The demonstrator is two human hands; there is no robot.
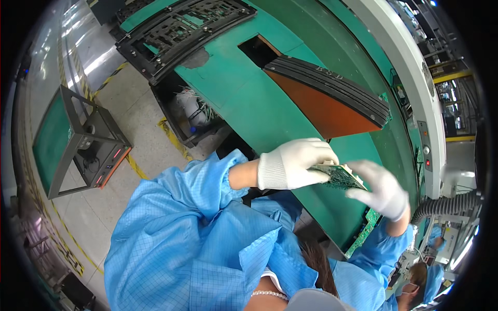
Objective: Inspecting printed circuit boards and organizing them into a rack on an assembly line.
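Note:
My left hand (298,163), in a white knitted glove, is closed on the left end of a small green circuit board (340,179). Its fingers lie over the top and the thumb presses from the near side. Pale components stand along the board's upper edge. At the board's right end is my right hand (381,189), also gloved and blurred by motion. Its thumb and fingers are apart, curved around that end; whether they touch it is hard to see. Both hands are above the green bench mat (233,98).
Beyond my hands a black ribbed rack with an orange side (321,98) stands on the bench. A black slotted fixture (187,31) lies at the far left. Green board strips (364,233) lie along the near right edge. A dark bin (192,114) sits below the bench, left of it.

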